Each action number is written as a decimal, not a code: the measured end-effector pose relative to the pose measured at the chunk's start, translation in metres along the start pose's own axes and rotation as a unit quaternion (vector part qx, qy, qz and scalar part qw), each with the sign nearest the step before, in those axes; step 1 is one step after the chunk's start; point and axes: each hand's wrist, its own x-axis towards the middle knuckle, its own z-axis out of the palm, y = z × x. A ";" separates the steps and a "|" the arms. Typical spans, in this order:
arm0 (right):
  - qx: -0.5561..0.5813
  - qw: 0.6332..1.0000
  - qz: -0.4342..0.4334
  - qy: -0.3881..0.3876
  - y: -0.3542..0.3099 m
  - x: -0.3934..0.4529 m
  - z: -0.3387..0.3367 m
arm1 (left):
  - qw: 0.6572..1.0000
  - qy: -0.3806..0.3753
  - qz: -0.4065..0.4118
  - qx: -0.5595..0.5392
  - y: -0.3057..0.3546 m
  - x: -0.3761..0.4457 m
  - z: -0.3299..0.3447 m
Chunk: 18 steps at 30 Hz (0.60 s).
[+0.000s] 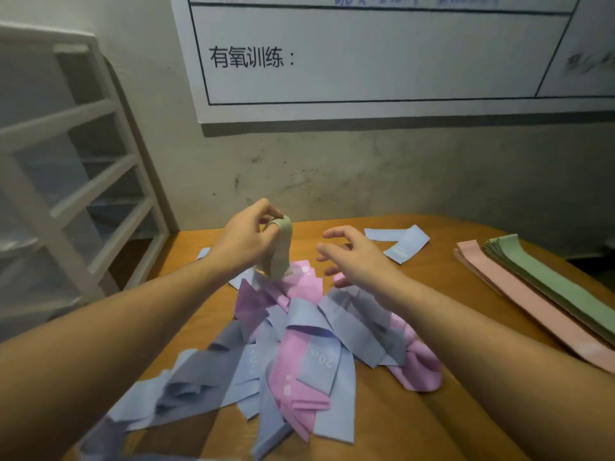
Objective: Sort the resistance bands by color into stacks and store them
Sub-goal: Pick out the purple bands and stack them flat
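We see an orange wooden bench pushed against a stained grey wall, with a white board hung above it and a white shelf rack to the left. A tangled heap of bands, blue, pink and purple, lies in the middle of the bench. The left hand pinches a green band between thumb and fingers, lifting it so it hangs over the far edge of the heap. The right hand hovers just beside it, its grip released, fingers loosely spread and holding nothing. On the right lie a pink stack and a green stack, side by side and touching. One blue band lies apart near the wall. The stacks run off the frame's right edge, the rack is blurred, and the handwriting on the board's top is unreadable.
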 end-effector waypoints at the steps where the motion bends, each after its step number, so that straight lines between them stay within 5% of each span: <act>1: 0.006 1.000 0.000 0.001 -0.001 -0.007 -0.004 | 1.000 0.003 0.011 -0.013 0.010 -0.003 0.000; 8: 0.003 0.999 0.014 0.036 -0.006 -0.057 -0.038 | 0.994 0.030 0.080 -0.067 0.088 -0.034 0.014; 13: 0.140 0.979 0.135 -0.062 -0.009 -0.090 -0.058 | 0.992 0.040 0.104 -0.060 0.129 -0.051 0.025; 18: 0.210 0.972 0.107 -0.018 -0.004 -0.116 -0.079 | 0.991 0.021 0.118 -0.066 0.158 -0.064 0.040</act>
